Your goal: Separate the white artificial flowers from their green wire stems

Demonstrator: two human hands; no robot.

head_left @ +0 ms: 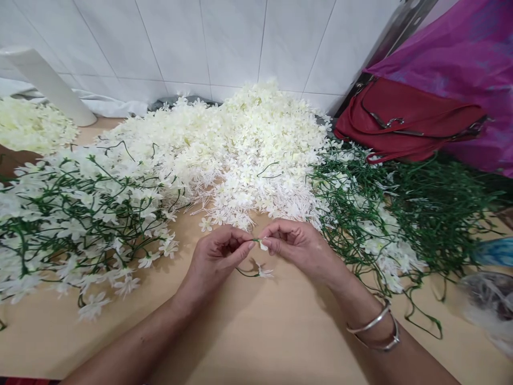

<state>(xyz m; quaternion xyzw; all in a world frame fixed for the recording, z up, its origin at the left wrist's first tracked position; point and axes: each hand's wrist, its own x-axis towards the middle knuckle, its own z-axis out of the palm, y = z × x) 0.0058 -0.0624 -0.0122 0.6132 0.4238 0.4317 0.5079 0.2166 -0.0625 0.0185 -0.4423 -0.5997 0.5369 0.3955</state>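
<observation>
Both forearms (134,331) angle inward, left hand (218,255) and right hand (298,246) nearly meeting, fingers (239,235) pinched.

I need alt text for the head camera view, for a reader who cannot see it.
Left hand and right hand pinch a green-stemmed white artificial flower above a tan table, before heaped white blossoms, with green stems and a red handbag at right.

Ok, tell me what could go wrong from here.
The white piece could slip: the right hand only pinches it, while the left hand pinches the green stem. The silvery bracelet might snag on the tangled green stems close to it. Pulling one of those stems could drag others along, since they overlap.
</observation>
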